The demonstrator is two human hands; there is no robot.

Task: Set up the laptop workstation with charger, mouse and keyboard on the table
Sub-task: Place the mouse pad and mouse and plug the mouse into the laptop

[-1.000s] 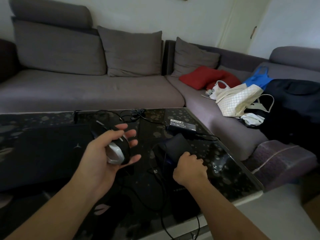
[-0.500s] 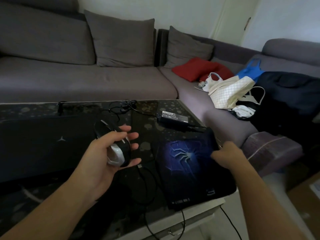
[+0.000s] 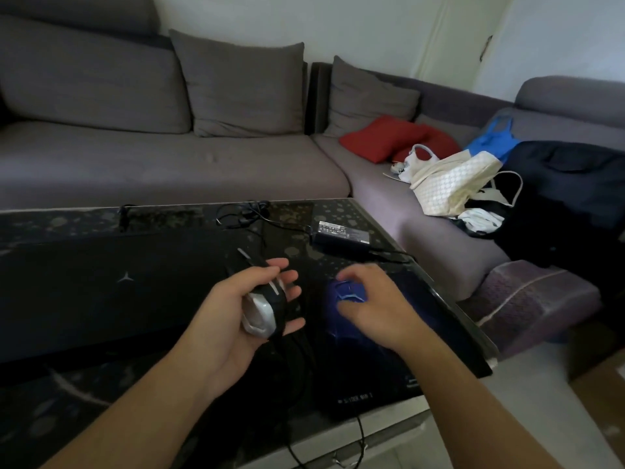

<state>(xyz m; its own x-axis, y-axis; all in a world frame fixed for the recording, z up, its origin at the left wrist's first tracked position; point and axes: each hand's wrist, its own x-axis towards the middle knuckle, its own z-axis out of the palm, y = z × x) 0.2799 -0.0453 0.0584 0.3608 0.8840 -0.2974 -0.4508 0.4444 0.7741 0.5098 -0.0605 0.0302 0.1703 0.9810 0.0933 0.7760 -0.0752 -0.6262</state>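
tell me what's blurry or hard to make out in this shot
Head view: the right hand is smeared by motion blur over the mouse pad; the left hand holding the mouse is sharper; the dim light swallows the closed laptop; wide-angle distortion bends the table edge.

Two bare forearms in view, both unsleeved up to the frame edge. Left hand (image 3: 233,319): no ring, watch or band visible on wrist or fingers (image 3: 287,277). Right hand (image 3: 378,299): likewise bare, slightly motion-blurred; no glove, no jewellery, nails short where visible.
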